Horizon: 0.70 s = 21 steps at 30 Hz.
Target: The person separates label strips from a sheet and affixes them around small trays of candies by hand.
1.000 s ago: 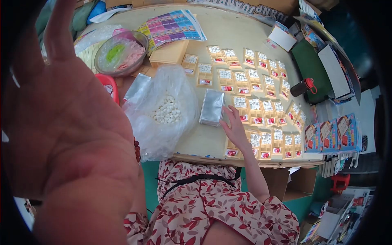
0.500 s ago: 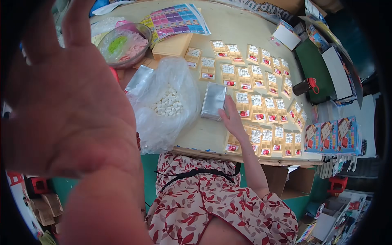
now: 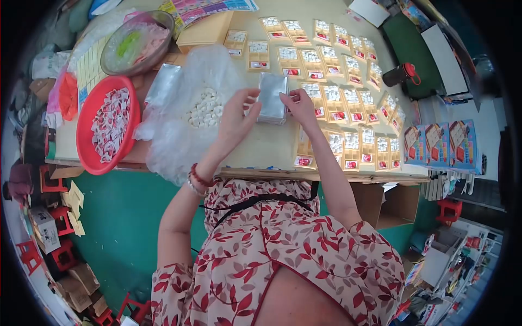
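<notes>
A: What lies across the worktop [image 3: 272,148]?

B: On its right side, rows of pale yellow trays [image 3: 304,144] carrying white pieces and small red-and-white packets. Past them stand blue boxes [image 3: 436,144] and a dark bottle [image 3: 396,75] with a red lid. The floor [image 3: 119,217] below is green.

A: And to the left?

B: A red basin [image 3: 81,130] of similar small packets, near the edge. Behind it sits a clear bowl [image 3: 138,67] with green and pink contents. Between the basin and the trays, a crumpled clear bag [image 3: 200,65] lies open around a heap of white pieces [image 3: 205,110].

A: Where is the silver stack [image 3: 273,99]?

B: Flat on the worktop, between the bag and the trays, with both hands at its sides.

A: How do they stand?

B: The left hand [image 3: 237,117] is at its left side, grip parted, thumb away from the curled fingers. The right hand [image 3: 302,111] has its thumb at the right edge; whether that grip is pinching anything, I cannot tell.
</notes>
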Each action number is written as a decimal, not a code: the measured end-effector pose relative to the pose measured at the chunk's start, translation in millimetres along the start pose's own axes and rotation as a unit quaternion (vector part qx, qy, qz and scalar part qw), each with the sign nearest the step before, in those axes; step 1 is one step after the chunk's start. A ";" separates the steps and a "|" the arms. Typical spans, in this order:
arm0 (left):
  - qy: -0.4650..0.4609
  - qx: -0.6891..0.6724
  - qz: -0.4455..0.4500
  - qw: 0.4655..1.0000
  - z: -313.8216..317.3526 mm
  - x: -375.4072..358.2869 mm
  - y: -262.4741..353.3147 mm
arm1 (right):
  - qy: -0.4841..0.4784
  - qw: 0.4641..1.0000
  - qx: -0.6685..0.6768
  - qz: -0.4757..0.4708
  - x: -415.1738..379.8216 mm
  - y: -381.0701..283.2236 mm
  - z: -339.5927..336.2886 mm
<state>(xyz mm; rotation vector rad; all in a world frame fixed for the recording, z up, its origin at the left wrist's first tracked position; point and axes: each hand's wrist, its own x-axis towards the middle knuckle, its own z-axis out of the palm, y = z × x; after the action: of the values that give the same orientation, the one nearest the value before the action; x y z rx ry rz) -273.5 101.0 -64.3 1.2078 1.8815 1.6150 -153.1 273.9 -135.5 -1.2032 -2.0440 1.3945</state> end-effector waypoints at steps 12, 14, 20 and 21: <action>0.029 0.153 -0.095 0.983 46.5 49.9 -81.1 | 0.003 0.994 0.107 0.038 5.0 -7.2 -0.3; 0.030 0.188 -0.098 0.977 46.0 54.6 -79.7 | 0.004 0.996 0.083 0.020 12.4 -2.7 0.2; 0.061 0.147 -0.109 0.981 40.0 54.8 -71.4 | 0.021 0.996 0.075 -0.047 11.1 -15.6 1.2; 0.065 0.073 -0.126 0.987 38.8 54.2 -68.9 | 0.021 0.994 0.097 -0.055 10.7 -17.3 2.2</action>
<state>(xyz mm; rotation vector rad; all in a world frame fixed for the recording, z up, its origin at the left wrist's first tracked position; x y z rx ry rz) -299.3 169.7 -126.0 0.8920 2.1669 1.4717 -168.1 279.0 -122.6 -1.0139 -1.8684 1.4631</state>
